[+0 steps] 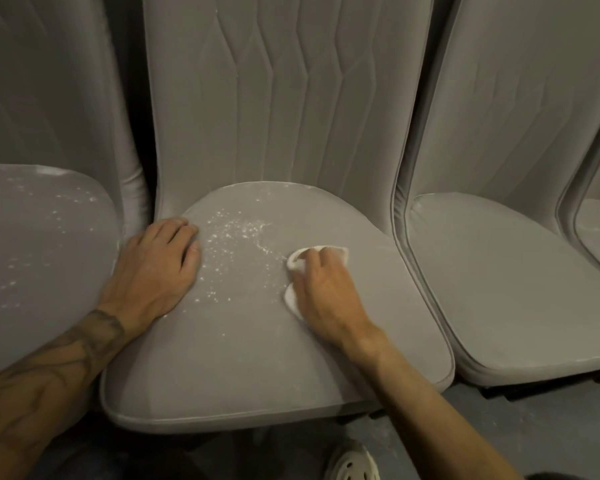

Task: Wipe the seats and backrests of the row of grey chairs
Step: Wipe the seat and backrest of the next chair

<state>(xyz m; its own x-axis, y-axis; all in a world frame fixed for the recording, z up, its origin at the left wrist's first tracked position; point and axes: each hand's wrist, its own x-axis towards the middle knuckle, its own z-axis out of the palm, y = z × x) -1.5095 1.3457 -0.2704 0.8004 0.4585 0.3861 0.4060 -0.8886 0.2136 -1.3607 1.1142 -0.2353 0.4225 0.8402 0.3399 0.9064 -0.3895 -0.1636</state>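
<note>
Grey upholstery fills your whole view: a row of chairs side by side, with you leaning over the middle seat (257, 358). On it, a scatter of white specks (238, 230) lies just left of your right fingers (317, 261) and a little beyond them, toward the backrest (284, 98). Those fingers are curled over a crumpled white cloth (297, 258), pinning it to the cushion. The cloth shows past the fingertips and again at the thumb side of your right hand (326, 285).

The scatter runs roughly front to back between your two hands, so the cloth hand is the one placed to take it. The next pass looks like a sweep leftward and away from you. Your left hand (156, 265) rests flat at the seat's left edge, its fingers (174, 230) straight and close together, touching the near fringe of the specks and holding nothing.

Farther out, the left-hand seat (32, 237) carries its own specks, while the right-hand seat (499, 289) shows almost none. Below, a pale shoe (350, 462) stands on the dark floor (534, 427).
</note>
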